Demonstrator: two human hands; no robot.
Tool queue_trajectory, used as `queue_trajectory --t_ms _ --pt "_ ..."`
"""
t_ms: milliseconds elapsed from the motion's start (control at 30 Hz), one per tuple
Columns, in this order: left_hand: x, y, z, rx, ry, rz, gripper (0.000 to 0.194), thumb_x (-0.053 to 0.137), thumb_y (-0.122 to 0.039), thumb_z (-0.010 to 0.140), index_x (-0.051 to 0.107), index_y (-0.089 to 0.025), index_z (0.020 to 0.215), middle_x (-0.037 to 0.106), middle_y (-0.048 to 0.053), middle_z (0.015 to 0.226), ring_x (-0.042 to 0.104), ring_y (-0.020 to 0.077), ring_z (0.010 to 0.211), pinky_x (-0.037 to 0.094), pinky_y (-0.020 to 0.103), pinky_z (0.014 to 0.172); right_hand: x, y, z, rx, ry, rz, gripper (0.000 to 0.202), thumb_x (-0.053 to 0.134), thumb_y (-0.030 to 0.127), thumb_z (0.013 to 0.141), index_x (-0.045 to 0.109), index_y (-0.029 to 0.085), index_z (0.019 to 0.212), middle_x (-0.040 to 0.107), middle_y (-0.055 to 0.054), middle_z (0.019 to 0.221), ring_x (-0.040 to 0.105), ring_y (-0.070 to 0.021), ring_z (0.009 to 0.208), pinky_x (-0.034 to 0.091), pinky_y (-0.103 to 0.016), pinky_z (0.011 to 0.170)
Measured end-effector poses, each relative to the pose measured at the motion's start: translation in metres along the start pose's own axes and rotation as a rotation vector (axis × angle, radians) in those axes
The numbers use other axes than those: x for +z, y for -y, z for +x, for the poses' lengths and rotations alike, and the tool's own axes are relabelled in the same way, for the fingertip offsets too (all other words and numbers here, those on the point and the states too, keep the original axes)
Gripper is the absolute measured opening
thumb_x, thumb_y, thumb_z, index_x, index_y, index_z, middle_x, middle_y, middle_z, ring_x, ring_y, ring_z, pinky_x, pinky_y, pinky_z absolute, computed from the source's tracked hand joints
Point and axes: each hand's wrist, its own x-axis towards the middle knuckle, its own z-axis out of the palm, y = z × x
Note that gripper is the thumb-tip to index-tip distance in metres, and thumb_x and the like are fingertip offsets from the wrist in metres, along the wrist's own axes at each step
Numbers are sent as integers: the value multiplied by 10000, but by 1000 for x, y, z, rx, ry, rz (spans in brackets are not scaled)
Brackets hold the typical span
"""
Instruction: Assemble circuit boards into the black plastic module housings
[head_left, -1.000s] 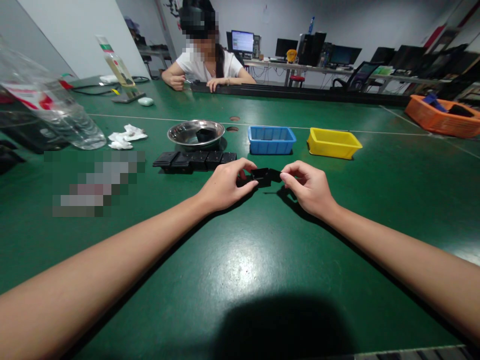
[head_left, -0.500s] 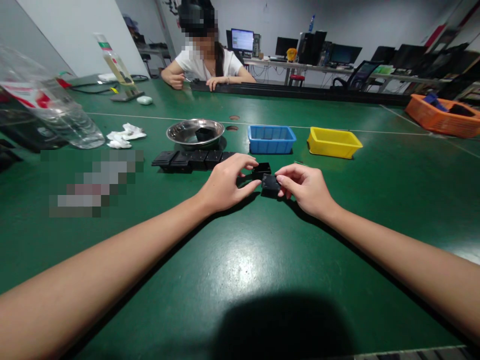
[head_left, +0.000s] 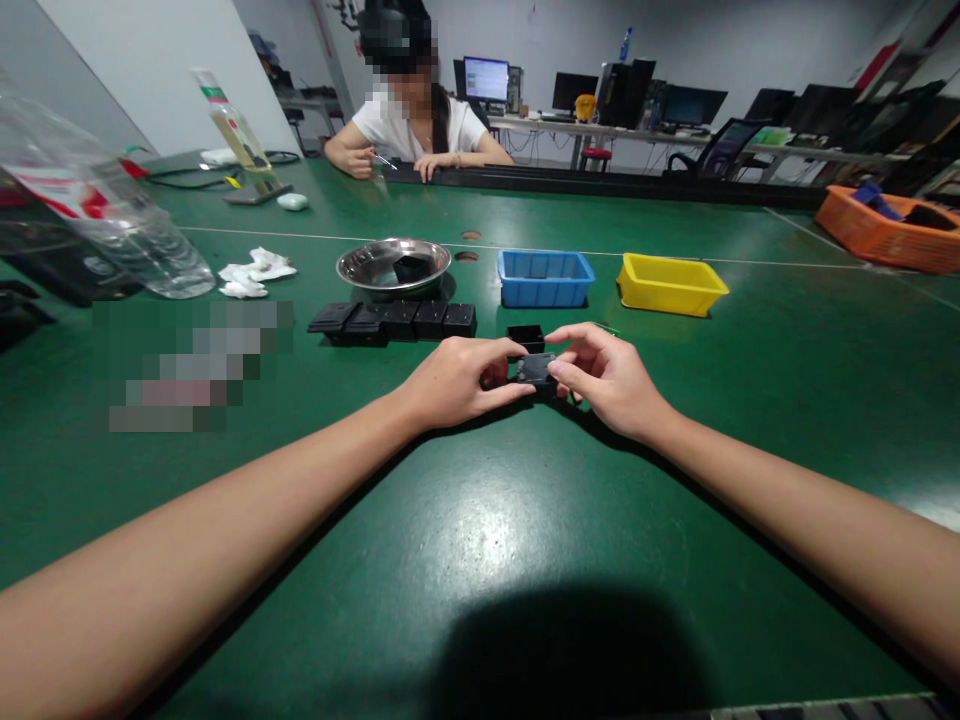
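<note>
Between my two hands, just above the green table, is a small black plastic box (head_left: pixel 535 370) with its flat face up. My left hand (head_left: pixel 474 383) grips its left side between thumb and fingers. The thumb and fingers of my right hand (head_left: pixel 606 378) pinch the right side. Directly behind it on the table stands another black box (head_left: pixel 525 338), open at the top. To the left runs a row of several black boxes and flat black parts (head_left: pixel 401 319), touching side by side.
A steel bowl (head_left: pixel 352 275) holding a black part, a blue bin (head_left: pixel 546 290) and a yellow bin (head_left: pixel 667 296) stand behind. Bottles (head_left: pixel 150 255) and crumpled tissue (head_left: pixel 255 270) lie left, an orange basket (head_left: pixel 885 235) far right. A person (head_left: pixel 420 130) works opposite.
My left hand has moved right and closed onto the black box, which only my right hand held before. The open black box behind now shows more fully.
</note>
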Motion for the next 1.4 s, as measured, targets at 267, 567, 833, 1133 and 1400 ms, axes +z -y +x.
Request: queue_trajectory --t_ms 267,567,833,1133,1400 --pt "1 -1 1 -68 16 -18 367 659 -445 924 691 -157 1150 672 -17 656 607 116 562 406 210 590 -2 2 -4 -25 10 -264 336 736 313 831 656 174 1126 609 49 641 530 -112 558 411 -268 583" --pt "5 3 0 -129 40 -33 397 631 -444 939 679 -169 1221 707 7 707 639 143 602 427 230 628 0 -3 0 3 -13 -296 371 738 334 796 678 171 1124 594 57 639 532 -120 574 396 -273 622" --pt "10 -1 3 -215 53 13 383 606 -431 948 662 -162 1215 725 22 734 643 153 592 405 230 593 6 -5 7 86 -49 -294 358 711 296 780 682 170 1114 578 65 613 505 -123 565 385 -263 619" --pt "16 -18 5 -209 125 6 326 478 -332 987 720 -153 863 731 77 778 645 173 686 387 254 632 3 -6 3 71 -31 -407 160 666 323 845 705 168 861 647 0 673 532 -141 620 389 -273 652" --pt "1 -27 4 -459 51 -435 428 545 -405 942 606 -147 606 558 -9 553 481 105 541 342 233 564 1 0 -5 92 -11 -304 265 619 401 890 684 161 801 612 5 652 490 -128 596 358 -269 611"
